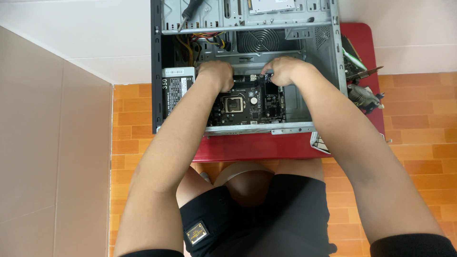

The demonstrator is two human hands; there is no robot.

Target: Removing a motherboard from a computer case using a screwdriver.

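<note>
Hands press down on the board (247,102) inside the case (328,57): left hand (216,74) curled at ten o'clock, right hand (282,70) curled at two; grip unclear.

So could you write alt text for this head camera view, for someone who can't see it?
Seen from above, a person's left hand and right hand rest on the far edge of a black motherboard inside an open computer case. The case lies on a red table over an orange tiled floor.
</note>
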